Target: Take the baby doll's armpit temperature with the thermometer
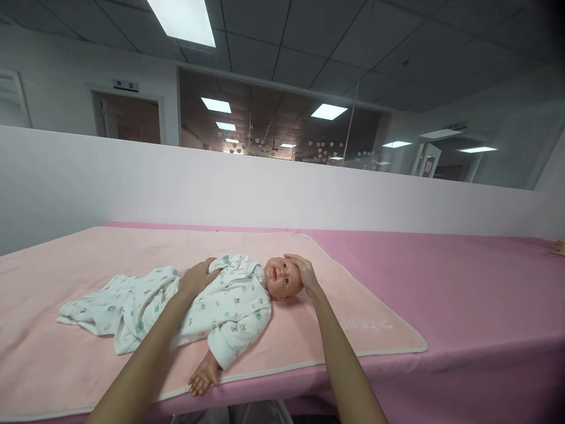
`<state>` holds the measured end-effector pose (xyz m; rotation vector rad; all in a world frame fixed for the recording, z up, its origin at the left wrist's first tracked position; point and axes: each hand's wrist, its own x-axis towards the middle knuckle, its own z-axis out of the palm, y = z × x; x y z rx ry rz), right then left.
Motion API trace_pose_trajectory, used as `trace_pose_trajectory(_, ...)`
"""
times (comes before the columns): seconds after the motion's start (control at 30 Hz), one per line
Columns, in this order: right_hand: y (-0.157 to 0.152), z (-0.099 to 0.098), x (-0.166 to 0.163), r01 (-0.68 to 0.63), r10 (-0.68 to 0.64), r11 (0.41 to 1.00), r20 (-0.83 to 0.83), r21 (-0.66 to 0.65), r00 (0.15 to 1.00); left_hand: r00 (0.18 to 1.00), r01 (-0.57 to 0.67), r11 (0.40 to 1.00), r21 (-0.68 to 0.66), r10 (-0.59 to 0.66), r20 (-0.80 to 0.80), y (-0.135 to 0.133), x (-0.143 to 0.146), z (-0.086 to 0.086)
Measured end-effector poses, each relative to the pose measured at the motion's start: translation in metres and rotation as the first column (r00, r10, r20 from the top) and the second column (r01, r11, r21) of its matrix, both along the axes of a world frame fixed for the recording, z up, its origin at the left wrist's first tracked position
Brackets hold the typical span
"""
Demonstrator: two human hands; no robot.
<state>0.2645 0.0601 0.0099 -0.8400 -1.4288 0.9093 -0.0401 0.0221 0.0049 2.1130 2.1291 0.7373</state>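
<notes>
A baby doll (238, 306) lies on its back, its head to the right, in white clothes with a small coloured print. My left hand (198, 279) rests on the doll's middle beside the cuff of its far sleeve, fingers laid out over the cloth. Against the crown of the doll's head (281, 278) lies my right hand (303, 272), its fingers stretched over the forehead. The doll's near arm reaches toward the front edge, with its bare hand (205, 373) palm up. Its far hand is hidden, and its legs are covered by the clothes.
Beneath the doll is a light pink blanket (371, 330) with a pale border, spread over a darker pink table cover (468, 288). A white partition (273, 194) rises behind the table. At the far right edge, part of another small hand-like shape (559, 247) shows.
</notes>
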Motion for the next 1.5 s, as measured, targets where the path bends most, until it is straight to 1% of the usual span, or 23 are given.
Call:
trace_pose_trajectory(0.2,0.0,0.001,0.007,0.059,-0.06,0.993,0.01,0.099,0.998,1.0,0.001,1.0,0.009,-0.001,0.013,-0.001,0.001,0.001)
trace_pose_trajectory(0.3,0.003,0.0,0.009,0.072,-0.074,0.991,0.014,0.117,0.997,1.0,0.006,1.0,0.017,-0.006,0.018,-0.002,0.002,0.001)
trace_pose_trajectory(0.47,0.005,0.0,0.009,0.021,-0.02,1.0,-0.029,0.019,0.999,1.0,0.007,1.0,0.015,-0.008,0.021,-0.001,0.001,0.001)
trace_pose_trajectory(0.6,0.001,0.003,0.009,0.026,-0.027,0.999,-0.069,-0.024,0.997,1.0,0.002,1.0,0.012,-0.002,0.023,-0.002,0.001,0.001)
trace_pose_trajectory(0.7,-0.004,0.006,0.007,-0.076,0.07,0.99,-0.056,-0.115,0.996,1.0,0.003,1.0,0.013,-0.003,0.023,-0.001,0.001,0.001)
trace_pose_trajectory(0.77,-0.008,0.008,0.006,-0.129,0.122,0.98,-0.05,-0.152,0.991,1.0,-0.002,1.0,0.013,0.002,0.021,0.0,0.0,0.0)
trace_pose_trajectory(0.97,-0.012,0.01,0.003,-0.086,0.079,0.989,-0.063,-0.121,0.995,1.0,0.007,0.999,0.032,-0.008,0.003,0.002,-0.001,-0.003)
trace_pose_trajectory(1.13,-0.009,0.009,0.005,-0.067,0.053,0.992,-0.119,-0.109,0.991,1.0,0.0,1.0,0.029,0.0,-0.002,-0.001,0.001,0.0)
trace_pose_trajectory(1.2,-0.01,0.01,0.005,-0.054,0.041,0.993,-0.116,-0.109,0.992,1.0,-0.002,1.0,0.029,0.002,-0.003,-0.002,0.001,0.001)
trace_pose_trajectory(1.37,-0.016,0.017,0.002,-0.166,0.154,0.971,-0.082,-0.171,0.985,1.0,0.002,0.999,0.037,-0.002,0.01,0.0,0.0,0.0)
trace_pose_trajectory(1.43,-0.016,0.019,0.001,-0.133,0.124,0.973,-0.062,-0.186,0.99,1.0,0.009,0.999,0.039,-0.01,0.02,0.0,0.0,-0.001)
trace_pose_trajectory(1.5,-0.013,0.017,0.002,-0.088,0.081,0.982,-0.048,-0.168,0.996,1.0,0.014,0.999,0.037,-0.015,0.024,0.0,0.0,-0.001)
